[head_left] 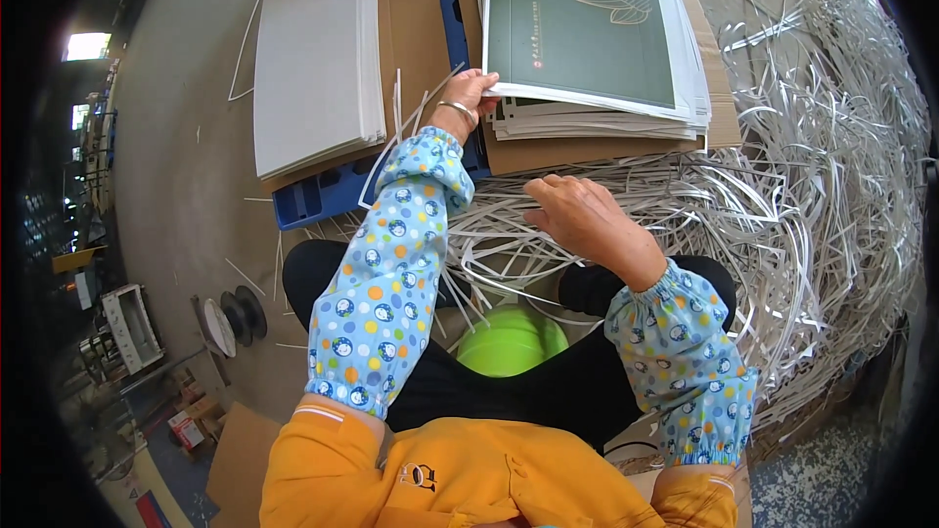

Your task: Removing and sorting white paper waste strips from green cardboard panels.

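Observation:
My left hand (471, 98) is closed on the near left corner of a green printed sheet (597, 44) with white margins, pinching its edge. That sheet lies on top of a stack of sheets (597, 125), its near edge slightly raised over the white edges below. A leaf outline and small lettering are printed on it. My right hand (590, 223) hovers in front of the stack, above loose paper strips, back of the hand up. Its fingers are loosely bent with the thumb apart, and nothing shows in them. Both forearms wear blue patterned sleeve covers.
Left of the sheets, a tall stack of white boards (315, 54) stands on brown cardboard over a blue pallet (311, 198). White paper strips (822, 196) heap up across the right side and before the stack. A bright green round object (511, 342) sits between my legs. Spools (243, 316) lie at left.

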A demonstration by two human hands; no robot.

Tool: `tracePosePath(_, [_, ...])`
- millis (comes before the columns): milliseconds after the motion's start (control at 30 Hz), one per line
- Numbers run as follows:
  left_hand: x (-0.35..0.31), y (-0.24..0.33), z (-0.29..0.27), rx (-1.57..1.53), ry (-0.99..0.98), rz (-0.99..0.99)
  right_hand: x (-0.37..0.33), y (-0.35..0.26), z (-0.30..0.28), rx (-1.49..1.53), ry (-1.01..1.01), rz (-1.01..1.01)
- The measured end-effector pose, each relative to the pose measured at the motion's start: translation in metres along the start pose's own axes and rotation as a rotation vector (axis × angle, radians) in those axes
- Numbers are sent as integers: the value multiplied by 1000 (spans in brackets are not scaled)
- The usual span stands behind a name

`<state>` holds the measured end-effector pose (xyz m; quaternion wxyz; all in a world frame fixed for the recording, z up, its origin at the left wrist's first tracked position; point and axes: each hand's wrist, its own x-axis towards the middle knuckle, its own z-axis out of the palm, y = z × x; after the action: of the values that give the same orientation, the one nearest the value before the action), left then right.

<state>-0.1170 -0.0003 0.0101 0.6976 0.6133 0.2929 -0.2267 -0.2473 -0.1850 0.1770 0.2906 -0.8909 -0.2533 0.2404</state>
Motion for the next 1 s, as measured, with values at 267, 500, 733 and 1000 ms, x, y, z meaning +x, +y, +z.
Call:
tracePosePath(267, [-4, -25, 10, 399, 83, 123, 0, -6, -8, 15, -4, 22])
tracePosePath(500, [-4, -28, 14, 300, 215, 155, -3, -7, -6, 32, 50, 4])
tracePosePath(733, [-12, -11, 14, 169, 143, -19, -6, -6, -3, 18, 57, -16])
tracePosePath(1000, [-18, 4, 19, 200, 27, -19, -5, -5, -3, -29, 65, -32])
